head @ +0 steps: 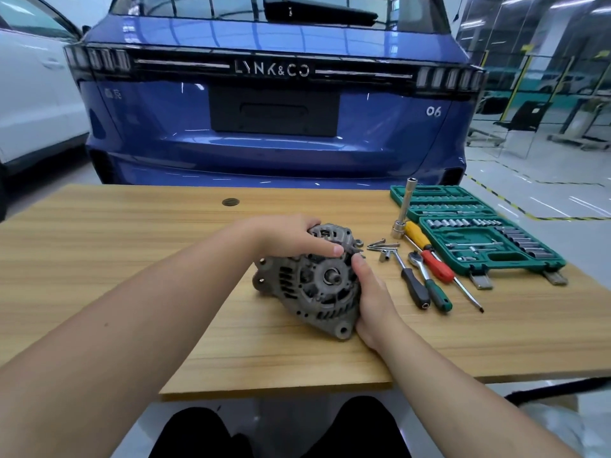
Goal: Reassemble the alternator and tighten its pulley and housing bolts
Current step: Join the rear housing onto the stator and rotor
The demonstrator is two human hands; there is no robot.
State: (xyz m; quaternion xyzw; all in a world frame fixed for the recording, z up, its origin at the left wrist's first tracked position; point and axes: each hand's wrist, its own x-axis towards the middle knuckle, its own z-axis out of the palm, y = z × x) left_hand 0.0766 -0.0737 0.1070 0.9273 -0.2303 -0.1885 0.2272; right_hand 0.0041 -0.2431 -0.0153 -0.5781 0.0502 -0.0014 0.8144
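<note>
A grey cast alternator (310,285) lies on its side on the wooden table (132,242), its bare shaft end facing me. My left hand (287,238) grips its upper rear part, fingers curled over the top. My right hand (370,295) holds the right side of the housing, thumb up against the rim. Loose long bolts (380,245) and a small socket (384,255) lie just right of the alternator.
To the right lie a black-handled driver (413,285), a green-handled ratchet (429,285), a red and a yellow screwdriver (429,256), a tall T-socket wrench (402,213) and an open green socket case (476,236). A blue car (274,110) stands behind the table.
</note>
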